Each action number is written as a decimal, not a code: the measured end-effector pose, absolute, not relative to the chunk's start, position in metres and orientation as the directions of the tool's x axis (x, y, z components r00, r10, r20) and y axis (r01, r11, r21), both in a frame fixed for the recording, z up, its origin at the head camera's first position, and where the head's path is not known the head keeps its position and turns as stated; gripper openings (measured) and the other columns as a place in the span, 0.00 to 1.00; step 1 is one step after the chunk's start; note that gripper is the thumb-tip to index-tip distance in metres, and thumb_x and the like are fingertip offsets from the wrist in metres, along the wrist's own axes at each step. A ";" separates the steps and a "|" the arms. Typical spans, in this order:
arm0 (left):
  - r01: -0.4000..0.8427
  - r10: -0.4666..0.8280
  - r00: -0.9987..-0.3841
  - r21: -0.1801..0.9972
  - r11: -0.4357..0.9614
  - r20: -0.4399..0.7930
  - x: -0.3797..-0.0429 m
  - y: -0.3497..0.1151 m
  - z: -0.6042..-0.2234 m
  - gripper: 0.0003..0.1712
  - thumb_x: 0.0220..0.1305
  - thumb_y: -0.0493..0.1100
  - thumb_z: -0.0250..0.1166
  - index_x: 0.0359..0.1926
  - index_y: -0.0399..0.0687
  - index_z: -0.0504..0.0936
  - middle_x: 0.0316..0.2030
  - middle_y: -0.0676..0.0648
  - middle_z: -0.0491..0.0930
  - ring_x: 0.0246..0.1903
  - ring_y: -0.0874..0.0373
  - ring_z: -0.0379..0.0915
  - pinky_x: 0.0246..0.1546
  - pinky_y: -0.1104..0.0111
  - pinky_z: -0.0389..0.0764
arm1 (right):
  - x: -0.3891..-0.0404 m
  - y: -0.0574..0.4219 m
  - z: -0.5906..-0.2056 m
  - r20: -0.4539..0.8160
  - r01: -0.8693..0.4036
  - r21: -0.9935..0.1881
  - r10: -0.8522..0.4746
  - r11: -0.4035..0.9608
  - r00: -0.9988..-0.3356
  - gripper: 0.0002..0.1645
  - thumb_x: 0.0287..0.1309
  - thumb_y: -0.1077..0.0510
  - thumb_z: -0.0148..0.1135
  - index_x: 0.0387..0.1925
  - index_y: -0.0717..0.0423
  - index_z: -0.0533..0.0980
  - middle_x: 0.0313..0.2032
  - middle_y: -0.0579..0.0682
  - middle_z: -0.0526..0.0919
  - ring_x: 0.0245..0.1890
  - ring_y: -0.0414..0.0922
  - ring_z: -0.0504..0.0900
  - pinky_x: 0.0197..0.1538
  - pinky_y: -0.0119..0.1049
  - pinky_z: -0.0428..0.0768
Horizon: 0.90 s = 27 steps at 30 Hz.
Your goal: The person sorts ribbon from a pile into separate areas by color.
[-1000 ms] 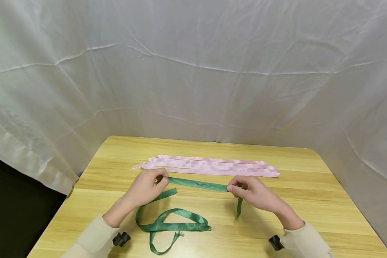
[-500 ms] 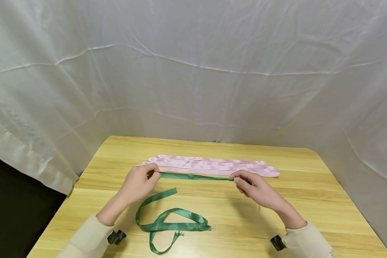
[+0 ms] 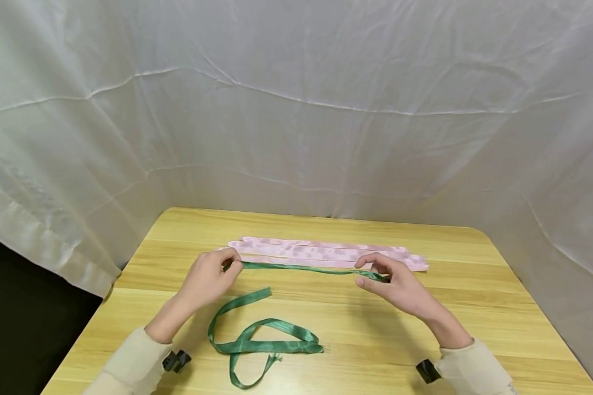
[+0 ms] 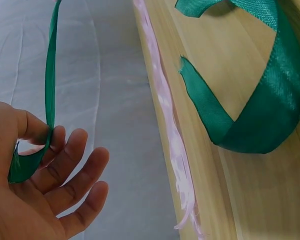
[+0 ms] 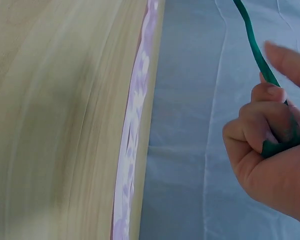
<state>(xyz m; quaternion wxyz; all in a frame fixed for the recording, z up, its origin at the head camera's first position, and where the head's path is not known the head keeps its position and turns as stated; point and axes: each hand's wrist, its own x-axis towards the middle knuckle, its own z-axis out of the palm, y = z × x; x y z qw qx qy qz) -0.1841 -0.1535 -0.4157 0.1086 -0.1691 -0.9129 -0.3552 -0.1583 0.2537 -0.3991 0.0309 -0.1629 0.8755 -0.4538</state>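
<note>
A narrow green ribbon [image 3: 296,267] stretches between both hands, in front of a row of pink ribbons [image 3: 321,254]. My left hand [image 3: 208,281] pinches its left part between thumb and index finger, with a short frayed end curling into the palm in the left wrist view; the other fingers [image 4: 72,177] are spread. On the other side, my right hand [image 3: 397,286] keeps the ribbon's other part under curled fingers [image 5: 260,117], while thumb and index finger stand apart. The ribbon looks narrow and twisted near the right hand.
More green ribbon [image 3: 272,346] lies in loose loops with frayed ends, nearer on the wooden table [image 3: 474,307]. The pink ribbons lie side by side towards the far edge. A pale curtain [image 3: 296,137] hangs behind and at the sides.
Both hands have moved away from the body and slightly apart, bringing the green ribbon close to the pink row. The right thumb and index finger have parted, and its dangling tail is gathered in the hand.
</note>
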 end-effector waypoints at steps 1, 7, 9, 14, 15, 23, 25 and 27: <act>0.384 0.231 -0.920 0.614 0.689 0.316 -0.184 -0.154 -0.416 0.13 0.68 0.36 0.58 0.27 0.54 0.80 0.18 0.56 0.67 0.18 0.65 0.57 0.25 0.70 0.61 | -0.159 0.254 -0.399 0.098 -0.256 -0.801 -0.303 0.541 -0.948 0.11 0.69 0.51 0.70 0.50 0.47 0.82 0.33 0.48 0.77 0.28 0.38 0.69 0.31 0.33 0.71; 0.368 0.225 -0.928 0.630 0.684 0.297 -0.186 -0.157 -0.415 0.12 0.69 0.36 0.58 0.27 0.52 0.81 0.17 0.56 0.67 0.16 0.66 0.55 0.24 0.70 0.60 | -0.159 0.259 -0.400 0.061 -0.184 -0.835 -0.246 0.518 -0.967 0.13 0.77 0.50 0.59 0.45 0.55 0.84 0.26 0.49 0.74 0.23 0.39 0.67 0.29 0.35 0.70; 0.369 0.227 -0.927 0.628 0.685 0.298 -0.186 -0.158 -0.415 0.13 0.69 0.36 0.58 0.27 0.53 0.81 0.17 0.56 0.67 0.16 0.66 0.55 0.24 0.70 0.60 | -0.160 0.260 -0.399 0.028 -0.144 -0.864 -0.240 0.483 -0.970 0.18 0.80 0.49 0.55 0.43 0.59 0.83 0.25 0.49 0.72 0.22 0.39 0.67 0.29 0.35 0.71; 0.373 0.229 -0.926 0.624 0.687 0.301 -0.186 -0.157 -0.416 0.13 0.68 0.36 0.58 0.27 0.53 0.80 0.17 0.57 0.67 0.16 0.66 0.56 0.24 0.70 0.60 | -0.161 0.257 -0.400 -0.043 -0.043 -0.912 -0.199 0.409 -0.979 0.24 0.82 0.47 0.50 0.46 0.64 0.80 0.28 0.52 0.77 0.24 0.41 0.72 0.33 0.35 0.75; 0.371 0.228 -0.926 0.624 0.687 0.300 -0.186 -0.157 -0.416 0.13 0.68 0.36 0.58 0.27 0.53 0.81 0.17 0.57 0.67 0.16 0.66 0.56 0.24 0.70 0.60 | -0.161 0.257 -0.401 -0.053 -0.026 -0.918 -0.189 0.395 -0.981 0.23 0.82 0.47 0.51 0.49 0.65 0.79 0.28 0.52 0.78 0.24 0.41 0.73 0.33 0.35 0.75; 0.364 0.217 -0.929 0.622 0.693 0.301 -0.185 -0.159 -0.417 0.13 0.68 0.36 0.58 0.27 0.54 0.80 0.18 0.56 0.68 0.17 0.65 0.58 0.25 0.70 0.61 | -0.160 0.261 -0.402 -0.087 0.038 -0.955 -0.154 0.295 -0.984 0.24 0.80 0.49 0.56 0.59 0.67 0.75 0.29 0.48 0.82 0.24 0.45 0.78 0.34 0.35 0.79; 0.362 0.216 -0.929 0.622 0.694 0.299 -0.186 -0.160 -0.418 0.13 0.68 0.36 0.58 0.27 0.54 0.80 0.18 0.56 0.68 0.18 0.64 0.58 0.25 0.70 0.61 | -0.159 0.263 -0.402 -0.081 0.039 -0.959 -0.142 0.280 -0.986 0.25 0.79 0.48 0.57 0.58 0.67 0.75 0.30 0.47 0.83 0.24 0.45 0.79 0.34 0.36 0.79; 0.359 0.214 -0.930 0.620 0.697 0.297 -0.186 -0.160 -0.419 0.12 0.68 0.36 0.58 0.27 0.54 0.80 0.18 0.56 0.68 0.18 0.64 0.58 0.25 0.70 0.61 | -0.159 0.266 -0.402 -0.075 0.039 -0.961 -0.124 0.274 -0.989 0.25 0.78 0.47 0.58 0.57 0.67 0.76 0.31 0.45 0.84 0.23 0.43 0.80 0.34 0.36 0.80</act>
